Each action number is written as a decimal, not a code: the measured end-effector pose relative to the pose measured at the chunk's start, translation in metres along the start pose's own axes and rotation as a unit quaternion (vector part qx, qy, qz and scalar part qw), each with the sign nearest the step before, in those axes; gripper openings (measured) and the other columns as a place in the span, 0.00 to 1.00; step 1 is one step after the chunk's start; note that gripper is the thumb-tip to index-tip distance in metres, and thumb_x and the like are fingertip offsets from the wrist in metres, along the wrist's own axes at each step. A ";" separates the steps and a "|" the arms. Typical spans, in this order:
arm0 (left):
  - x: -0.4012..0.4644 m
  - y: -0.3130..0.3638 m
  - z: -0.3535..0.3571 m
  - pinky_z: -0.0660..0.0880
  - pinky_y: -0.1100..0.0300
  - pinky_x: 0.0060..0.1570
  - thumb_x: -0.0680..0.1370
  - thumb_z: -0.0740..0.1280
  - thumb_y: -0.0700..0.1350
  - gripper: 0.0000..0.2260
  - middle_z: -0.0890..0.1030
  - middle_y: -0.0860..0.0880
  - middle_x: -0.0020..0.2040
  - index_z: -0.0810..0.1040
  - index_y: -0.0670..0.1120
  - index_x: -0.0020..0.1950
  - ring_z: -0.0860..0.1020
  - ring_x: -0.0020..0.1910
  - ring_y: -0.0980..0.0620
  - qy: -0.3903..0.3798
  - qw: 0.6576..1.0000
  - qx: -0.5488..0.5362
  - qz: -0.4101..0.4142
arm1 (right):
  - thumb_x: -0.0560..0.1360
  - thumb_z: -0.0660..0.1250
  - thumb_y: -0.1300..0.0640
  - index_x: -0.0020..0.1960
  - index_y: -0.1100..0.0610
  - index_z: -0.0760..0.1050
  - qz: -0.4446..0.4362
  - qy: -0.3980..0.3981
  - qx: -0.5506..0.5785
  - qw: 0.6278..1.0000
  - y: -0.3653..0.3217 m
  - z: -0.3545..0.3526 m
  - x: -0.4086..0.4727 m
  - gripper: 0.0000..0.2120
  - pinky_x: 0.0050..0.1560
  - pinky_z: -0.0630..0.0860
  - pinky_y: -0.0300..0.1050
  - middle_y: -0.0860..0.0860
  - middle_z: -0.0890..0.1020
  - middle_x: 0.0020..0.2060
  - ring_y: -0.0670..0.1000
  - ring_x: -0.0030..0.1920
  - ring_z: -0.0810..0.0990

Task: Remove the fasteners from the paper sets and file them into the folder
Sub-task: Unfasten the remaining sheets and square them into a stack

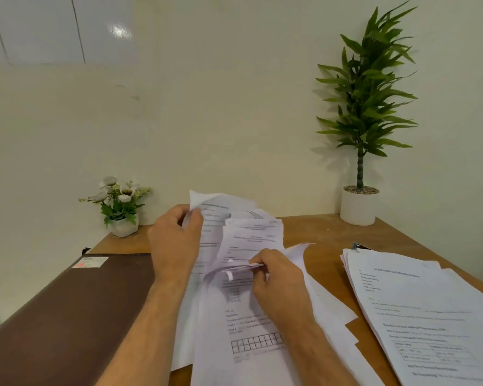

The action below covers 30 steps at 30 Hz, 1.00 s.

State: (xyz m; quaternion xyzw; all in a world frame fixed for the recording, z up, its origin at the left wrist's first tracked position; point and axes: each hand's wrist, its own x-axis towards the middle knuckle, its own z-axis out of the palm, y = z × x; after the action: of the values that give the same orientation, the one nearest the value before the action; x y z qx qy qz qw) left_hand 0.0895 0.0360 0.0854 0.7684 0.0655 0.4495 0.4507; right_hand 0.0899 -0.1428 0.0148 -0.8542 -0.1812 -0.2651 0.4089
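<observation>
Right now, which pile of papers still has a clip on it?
The stack at the right, untouched on the table: a dark clip shows at its far corner. No clip is visible on the sheets in the hands.

Matt brown folder [76, 316], white paper sheets [418, 307], wood table [326, 246].

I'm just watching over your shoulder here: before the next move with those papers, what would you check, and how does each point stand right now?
1. Left hand grips the top edge of the paper set: ok.
2. Right hand pinches a folded bunch of its sheets: ok.
3. Fastener found and off this set: cannot tell, none shows between the fingers.
4. Brown folder ready to take sheets: not ok, it lies closed on the table to the left.
5. Next stack within sight: ok, it lies on the right with a dark clip at its far corner.
6. Sheets squared up for filing: not ok, they are fanned and curled.
</observation>
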 end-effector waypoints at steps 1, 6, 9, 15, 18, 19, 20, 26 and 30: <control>0.006 0.008 -0.007 0.70 0.66 0.29 0.79 0.68 0.47 0.09 0.80 0.53 0.33 0.81 0.48 0.40 0.76 0.32 0.57 0.014 1.000 -0.003 0.006 | 0.77 0.65 0.62 0.46 0.48 0.76 0.000 0.007 0.005 1.000 -0.003 -0.002 0.003 0.08 0.44 0.77 0.37 0.40 0.79 0.43 0.42 0.43 0.77; 0.016 0.045 -0.038 0.74 0.56 0.33 0.82 0.66 0.47 0.04 0.81 0.53 0.39 0.76 0.47 0.50 0.77 0.36 0.54 0.023 0.995 -0.025 0.097 | 0.78 0.66 0.62 0.49 0.48 0.77 -0.040 0.057 0.020 0.997 -0.031 -0.023 0.019 0.08 0.45 0.78 0.39 0.39 0.78 0.44 0.42 0.44 0.77; 0.012 0.068 -0.051 0.71 0.69 0.32 0.83 0.63 0.44 0.06 0.81 0.58 0.42 0.79 0.48 0.57 0.78 0.40 0.62 0.007 0.987 -0.030 0.160 | 0.76 0.67 0.63 0.50 0.50 0.78 -0.096 0.106 0.031 0.989 -0.059 -0.045 0.035 0.09 0.46 0.77 0.38 0.41 0.79 0.45 0.42 0.44 0.76; 0.015 0.156 -0.091 0.68 0.72 0.34 0.83 0.62 0.47 0.06 0.77 0.62 0.34 0.78 0.55 0.51 0.75 0.33 0.62 0.019 0.958 -0.107 0.266 | 0.74 0.66 0.65 0.49 0.56 0.78 -0.242 0.238 0.043 0.940 -0.149 -0.111 0.077 0.07 0.39 0.76 0.46 0.49 0.79 0.44 0.48 0.41 0.75; 0.029 0.201 -0.118 0.64 0.66 0.29 0.84 0.61 0.47 0.06 0.72 0.55 0.29 0.75 0.55 0.49 0.67 0.27 0.59 0.067 0.951 -0.126 0.273 | 0.72 0.66 0.65 0.49 0.57 0.77 -0.295 0.307 0.053 0.903 -0.197 -0.153 0.092 0.08 0.38 0.76 0.46 0.51 0.78 0.43 0.49 0.40 0.75; 0.035 0.210 -0.124 0.63 0.63 0.28 0.84 0.60 0.47 0.06 0.71 0.55 0.29 0.75 0.53 0.50 0.66 0.26 0.58 0.082 0.954 -0.134 0.254 | 0.72 0.66 0.65 0.50 0.57 0.77 -0.305 0.318 0.053 0.896 -0.209 -0.165 0.095 0.08 0.38 0.75 0.45 0.51 0.78 0.42 0.49 0.40 0.75; 0.041 0.215 -0.129 0.63 0.61 0.26 0.84 0.59 0.46 0.05 0.71 0.54 0.29 0.74 0.53 0.52 0.65 0.25 0.58 0.090 0.960 -0.144 0.221 | 0.71 0.66 0.64 0.50 0.57 0.76 -0.307 0.319 0.050 0.895 -0.219 -0.174 0.097 0.08 0.38 0.73 0.44 0.50 0.78 0.42 0.49 0.40 0.75; 0.047 0.141 -0.086 0.74 0.58 0.38 0.79 0.60 0.38 0.10 0.83 0.52 0.42 0.79 0.51 0.51 0.79 0.39 0.52 0.020 0.990 -0.142 -0.001 | 0.70 0.62 0.64 0.38 0.54 0.68 -0.175 0.156 0.036 0.971 -0.187 -0.139 0.094 0.07 0.38 0.70 0.47 0.49 0.72 0.33 0.54 0.38 0.74; -0.007 0.049 -0.033 0.78 0.50 0.43 0.79 0.65 0.38 0.07 0.86 0.44 0.43 0.83 0.45 0.48 0.84 0.45 0.43 -0.142 0.965 -0.140 -0.172 | 0.72 0.62 0.64 0.39 0.53 0.68 -0.004 0.008 0.014 1.000 -0.101 -0.062 0.045 0.07 0.39 0.67 0.44 0.48 0.73 0.36 0.53 0.41 0.74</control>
State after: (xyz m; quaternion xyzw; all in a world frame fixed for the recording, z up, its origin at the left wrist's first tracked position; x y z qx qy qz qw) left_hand 0.0454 0.0249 0.1239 0.7306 0.0682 0.2568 0.6290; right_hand 0.0534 -0.1280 0.1351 -0.8457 -0.1851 -0.2710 0.4207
